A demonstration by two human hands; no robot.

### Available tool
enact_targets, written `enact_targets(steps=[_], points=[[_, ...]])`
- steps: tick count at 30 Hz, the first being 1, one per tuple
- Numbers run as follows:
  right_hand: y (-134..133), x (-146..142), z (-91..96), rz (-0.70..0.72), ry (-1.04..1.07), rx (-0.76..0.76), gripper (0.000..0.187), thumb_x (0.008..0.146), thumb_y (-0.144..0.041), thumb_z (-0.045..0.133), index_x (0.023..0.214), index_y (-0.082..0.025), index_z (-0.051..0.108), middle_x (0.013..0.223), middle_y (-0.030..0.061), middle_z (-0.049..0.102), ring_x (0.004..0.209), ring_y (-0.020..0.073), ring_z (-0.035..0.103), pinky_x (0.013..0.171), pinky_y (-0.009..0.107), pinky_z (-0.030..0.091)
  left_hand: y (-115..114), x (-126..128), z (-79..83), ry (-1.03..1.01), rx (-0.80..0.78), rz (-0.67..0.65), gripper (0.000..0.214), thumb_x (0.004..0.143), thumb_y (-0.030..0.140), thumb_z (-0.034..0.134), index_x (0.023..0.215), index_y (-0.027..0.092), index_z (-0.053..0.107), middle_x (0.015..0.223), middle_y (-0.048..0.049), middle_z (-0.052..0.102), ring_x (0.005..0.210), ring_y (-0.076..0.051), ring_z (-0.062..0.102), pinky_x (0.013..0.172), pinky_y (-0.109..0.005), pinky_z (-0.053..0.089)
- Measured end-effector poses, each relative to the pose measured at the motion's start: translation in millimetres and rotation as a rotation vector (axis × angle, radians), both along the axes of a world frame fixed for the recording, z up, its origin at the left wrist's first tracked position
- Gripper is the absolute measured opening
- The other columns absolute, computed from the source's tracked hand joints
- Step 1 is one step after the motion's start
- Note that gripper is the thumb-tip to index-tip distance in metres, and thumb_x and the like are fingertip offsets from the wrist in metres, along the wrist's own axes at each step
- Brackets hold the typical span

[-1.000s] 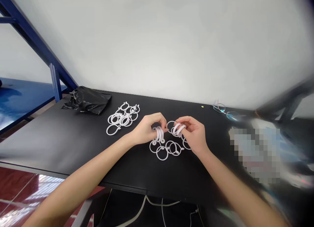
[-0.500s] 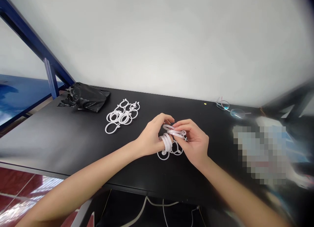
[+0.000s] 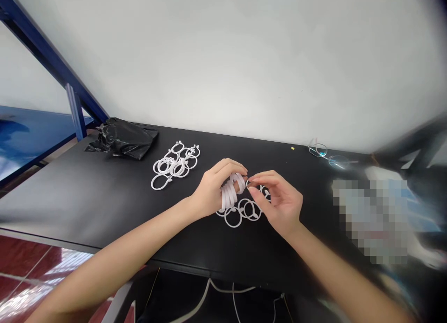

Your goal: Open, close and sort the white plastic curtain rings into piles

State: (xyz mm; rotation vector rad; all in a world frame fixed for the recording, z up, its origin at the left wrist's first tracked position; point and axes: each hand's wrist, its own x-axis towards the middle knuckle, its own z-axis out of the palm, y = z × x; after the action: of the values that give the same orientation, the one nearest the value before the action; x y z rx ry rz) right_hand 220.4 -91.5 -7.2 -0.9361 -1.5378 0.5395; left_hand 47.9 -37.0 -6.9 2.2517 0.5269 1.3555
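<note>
My left hand [image 3: 213, 188] is closed around a stack of white plastic rings [image 3: 230, 192] threaded over its thumb. My right hand [image 3: 279, 199] is beside it, thumb and forefinger pinched at the top of that stack; nothing else shows in its fingers. Beneath both hands a few loose white rings [image 3: 244, 211] lie flat on the black table [image 3: 104, 206]. A pile of several more white rings [image 3: 174, 167] lies further back on the left.
A crumpled black plastic bag [image 3: 122, 139] sits at the table's back left. A pair of glasses [image 3: 326, 155] lies at the back right. A blurred patch covers the right side. Blue metal frame [image 3: 75, 113] stands at left; cables hang below the front edge.
The rings my right hand held have gone onto my left thumb, whose stack is now taller. My right hand has drawn back slightly, uncovering the loose rings on the table.
</note>
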Motion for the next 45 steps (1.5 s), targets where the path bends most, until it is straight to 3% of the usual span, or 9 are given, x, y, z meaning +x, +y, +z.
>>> enact_targets(steps=[7, 11, 18, 22, 26, 33, 37, 40, 45], points=[[30, 40, -7.2, -0.198, -0.689, -0.231, 0.010, 0.077, -0.022, 0.069, 0.087, -0.023, 0.068, 0.090, 0.0044, 0.071, 0.088, 0.0278, 0.061, 0.082, 0.046, 0.044, -1, 3, 1.2, -0.024, -0.076, -0.024, 0.016, 0.089, 0.017, 0.061, 0.077, 0.017, 0.051, 0.087, -0.0050, 0.062, 0.078, -0.013, 0.060, 0.070, -0.028, 0.051], [37, 46, -20.3, -0.207, -0.805, -0.279, 0.006, 0.082, -0.021, 0.062, 0.078, -0.022, 0.067, 0.085, 0.0051, 0.070, 0.084, 0.0264, 0.059, 0.080, 0.043, 0.042, -2, 3, 2.0, -0.005, -0.084, -0.043, 0.012, 0.088, 0.020, 0.063, 0.081, 0.018, 0.053, 0.090, -0.0061, 0.063, 0.082, -0.014, 0.061, 0.073, -0.029, 0.052], [35, 41, -15.2, -0.256, -0.511, -0.230, 0.009, 0.084, -0.028, 0.063, 0.078, -0.023, 0.066, 0.089, 0.0047, 0.072, 0.090, 0.0261, 0.063, 0.085, 0.045, 0.046, 1, 0, 3.0, 0.081, -0.063, -0.049, 0.012, 0.087, 0.026, 0.065, 0.093, 0.018, 0.057, 0.096, -0.0074, 0.063, 0.089, -0.017, 0.061, 0.079, -0.034, 0.053], [32, 37, -9.6, -0.145, -0.194, -0.358, 0.018, 0.081, -0.039, 0.069, 0.081, -0.020, 0.069, 0.092, 0.0065, 0.073, 0.089, 0.0248, 0.068, 0.087, 0.043, 0.051, 6, -1, 0.4, 0.162, 0.014, -0.023, 0.013, 0.089, 0.024, 0.062, 0.099, 0.018, 0.057, 0.101, -0.0089, 0.063, 0.092, -0.019, 0.060, 0.081, -0.036, 0.051], [26, 25, -3.9, 0.034, 0.035, -0.488, 0.028, 0.075, -0.046, 0.075, 0.082, -0.019, 0.069, 0.074, 0.0043, 0.071, 0.068, 0.0189, 0.067, 0.068, 0.035, 0.056, 7, 0, -2.3, 0.202, 0.087, -0.024, 0.012, 0.091, 0.020, 0.057, 0.103, 0.018, 0.056, 0.101, -0.0085, 0.063, 0.091, -0.019, 0.059, 0.081, -0.035, 0.050], [17, 12, -2.1, 0.128, 0.036, -0.567, 0.028, 0.074, -0.046, 0.075, 0.074, -0.018, 0.071, 0.063, 0.0015, 0.066, 0.052, 0.0134, 0.057, 0.049, 0.027, 0.050, 6, -2, -5.4, 0.193, 0.160, 0.093, 0.009, 0.092, 0.024, 0.056, 0.097, 0.018, 0.052, 0.092, -0.0080, 0.060, 0.082, -0.018, 0.056, 0.070, -0.032, 0.049], [11, 6, -4.8, 0.139, -0.070, -0.489, 0.022, 0.082, -0.039, 0.069, 0.073, -0.019, 0.071, 0.060, -0.0003, 0.063, 0.051, 0.0131, 0.056, 0.048, 0.026, 0.046, 7, -5, -1.5, 0.385, 0.162, -0.010, 0.021, 0.096, 0.024, 0.046, 0.114, 0.018, 0.056, 0.119, -0.0140, 0.060, 0.104, -0.024, 0.057, 0.087, -0.041, 0.048], [8, 5, -5.1, 0.079, -0.147, -0.375, 0.020, 0.087, -0.032, 0.063, 0.073, -0.019, 0.070, 0.062, -0.0001, 0.064, 0.056, 0.0145, 0.060, 0.054, 0.027, 0.048, 7, -4, 2.1, 0.310, -0.075, -0.138, 0.028, 0.100, 0.029, 0.040, 0.118, 0.020, 0.060, 0.130, -0.0129, 0.058, 0.120, -0.026, 0.052, 0.101, -0.045, 0.043], [6, 11, 2.7, 0.125, 0.014, -0.266, 0.011, 0.089, -0.024, 0.060, 0.097, -0.023, 0.068, 0.092, 0.0035, 0.069, 0.063, 0.0138, 0.063, 0.059, 0.030, 0.054, 3, 3, 3.4, -0.118, -0.830, -0.459, 0.036, 0.100, 0.044, 0.035, 0.122, 0.029, 0.060, 0.144, -0.0065, 0.050, 0.128, -0.026, 0.052, 0.096, -0.044, 0.050]])
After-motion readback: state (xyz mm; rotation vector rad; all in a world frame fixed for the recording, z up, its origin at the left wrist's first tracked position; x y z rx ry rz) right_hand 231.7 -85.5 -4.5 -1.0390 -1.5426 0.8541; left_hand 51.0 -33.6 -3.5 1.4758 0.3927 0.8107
